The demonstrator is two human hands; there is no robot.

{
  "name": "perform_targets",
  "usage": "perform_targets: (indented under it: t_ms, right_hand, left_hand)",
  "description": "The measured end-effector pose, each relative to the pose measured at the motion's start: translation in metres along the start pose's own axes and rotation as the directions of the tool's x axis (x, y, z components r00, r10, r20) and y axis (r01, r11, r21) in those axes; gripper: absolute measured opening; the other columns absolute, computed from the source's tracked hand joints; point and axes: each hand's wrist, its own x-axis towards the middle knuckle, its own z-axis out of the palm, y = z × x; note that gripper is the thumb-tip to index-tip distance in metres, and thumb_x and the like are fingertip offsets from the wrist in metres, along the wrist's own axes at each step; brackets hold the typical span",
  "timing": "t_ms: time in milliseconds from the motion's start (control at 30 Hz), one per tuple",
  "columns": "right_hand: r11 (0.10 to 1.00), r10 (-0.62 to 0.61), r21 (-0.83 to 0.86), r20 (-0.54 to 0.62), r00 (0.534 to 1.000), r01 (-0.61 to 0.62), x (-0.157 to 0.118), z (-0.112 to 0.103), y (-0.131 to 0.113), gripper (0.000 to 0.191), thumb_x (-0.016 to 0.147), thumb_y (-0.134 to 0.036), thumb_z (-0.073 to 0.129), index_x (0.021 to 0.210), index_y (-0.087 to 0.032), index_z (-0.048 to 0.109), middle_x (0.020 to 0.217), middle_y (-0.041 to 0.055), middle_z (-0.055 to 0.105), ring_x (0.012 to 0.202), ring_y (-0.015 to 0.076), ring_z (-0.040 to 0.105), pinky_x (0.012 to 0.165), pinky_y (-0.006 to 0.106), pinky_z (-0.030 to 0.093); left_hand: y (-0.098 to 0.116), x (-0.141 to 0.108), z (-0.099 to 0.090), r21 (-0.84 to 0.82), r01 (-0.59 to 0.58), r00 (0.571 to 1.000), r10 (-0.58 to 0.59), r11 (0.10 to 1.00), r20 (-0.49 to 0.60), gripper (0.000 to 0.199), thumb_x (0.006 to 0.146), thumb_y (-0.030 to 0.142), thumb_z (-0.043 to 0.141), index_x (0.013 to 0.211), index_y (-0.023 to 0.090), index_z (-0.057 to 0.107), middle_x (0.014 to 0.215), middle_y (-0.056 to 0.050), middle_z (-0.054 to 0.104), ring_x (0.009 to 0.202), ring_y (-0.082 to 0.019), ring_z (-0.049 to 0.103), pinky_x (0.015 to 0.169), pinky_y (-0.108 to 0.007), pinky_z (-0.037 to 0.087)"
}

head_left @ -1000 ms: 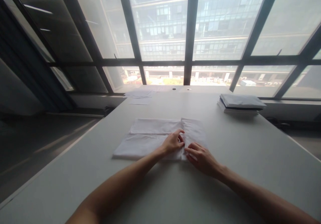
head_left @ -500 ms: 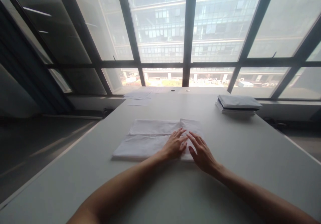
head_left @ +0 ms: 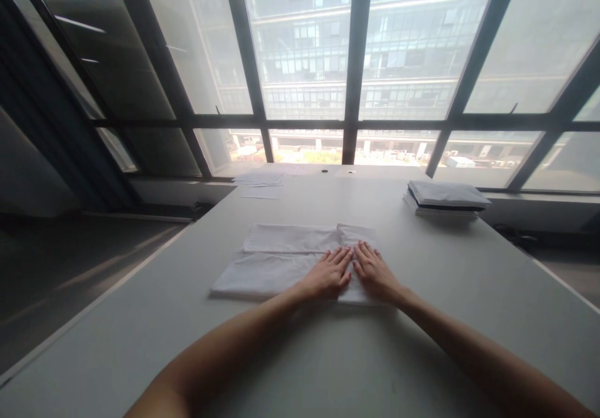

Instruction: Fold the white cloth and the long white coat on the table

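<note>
A white folded cloth (head_left: 272,271) lies flat on the table in front of me, with a lengthwise seam where its edges meet and its right end folded over. My left hand (head_left: 329,273) rests palm down near the edge of that folded end, fingers stretched out. Just beside it, my right hand (head_left: 374,274) lies flat on the folded end, fingers extended. The two hands nearly touch, and neither grips anything. Part of the cloth is hidden beneath them.
On the right side of the white table (head_left: 300,355) sits a stack of folded cloths (head_left: 445,198), pale with a dark layer. Loose paper sheets (head_left: 259,179) lie at the far left. Large windows (head_left: 304,49) rise behind, and a dark curtain (head_left: 56,112) hangs at left.
My right hand has come down and flattened onto the folded end of the cloth. The left hand's fingers have drawn together and lie flatter. The view has tilted slightly.
</note>
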Motion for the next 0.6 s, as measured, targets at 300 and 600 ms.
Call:
perform_targets:
  t_ms: [300, 600]
  right_hand:
    - [0.996, 0.08, -0.032, 0.017, 0.997, -0.079, 0.063, -0.006, 0.045, 0.063, 0.107, -0.041, 0.021, 0.161, -0.01, 0.033, 0.169, 0.0173, 0.025, 0.158, 0.0273, 0.018, 0.126, 0.053, 0.012]
    - [0.961, 0.274, -0.032, 0.001, 0.962, -0.274, 0.087, -0.014, 0.075, 0.065, 0.107, -0.039, 0.021, 0.162, -0.004, 0.027, 0.168, 0.0229, 0.023, 0.158, 0.0301, 0.017, 0.125, 0.053, 0.013]
  left_hand:
    - [-0.002, -0.001, 0.001, 0.0, 0.017, 1.0, -0.017, 1.0, 0.015, 0.067, 0.106, 0.042, 0.03, 0.166, 0.016, 0.015, 0.172, -0.011, 0.015, 0.159, -0.024, 0.014, 0.128, -0.046, 0.01]
    - [-0.001, -0.001, 0.0, -0.011, 0.015, 1.0, -0.015, 1.0, 0.014, 0.066, 0.106, 0.041, 0.032, 0.166, 0.018, 0.017, 0.171, -0.011, 0.015, 0.159, -0.025, 0.014, 0.128, -0.047, 0.011]
